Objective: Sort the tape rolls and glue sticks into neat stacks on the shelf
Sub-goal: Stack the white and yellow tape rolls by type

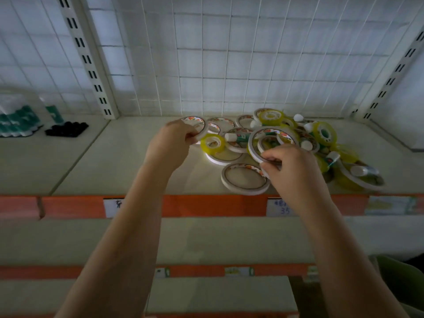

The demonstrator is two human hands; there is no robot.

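Tape rolls (pixel 270 143) and glue sticks (pixel 238 137) are lying in a loose heap on the right half of the shelf (pixel 128 161), white flat rolls mixed with yellow ones, some overlapping, some tilted against each other. The left hand (pixel 171 140) is gripping a white roll (pixel 197 127) at the heap's left edge, fingers curled round its rim, the roll tilted up off the shelf. The right hand (pixel 288 161) is pinching the rim of a large white roll (pixel 263 140) that is standing tilted over smaller rolls near the middle of the heap. Just in front of that hand, 1 white roll (pixel 245 178) is lying flat and apart from the others, near the shelf's front edge. A small yellow roll (pixel 213 143) is sitting between the 2 hands on top of a flat white one. Far left, on the neighbouring shelf section, green-and-white packages (pixel 18 121) and a black tray (pixel 67 129) are standing side by side. Orange strips (pixel 197 205) with price labels are running along the shelf fronts below.
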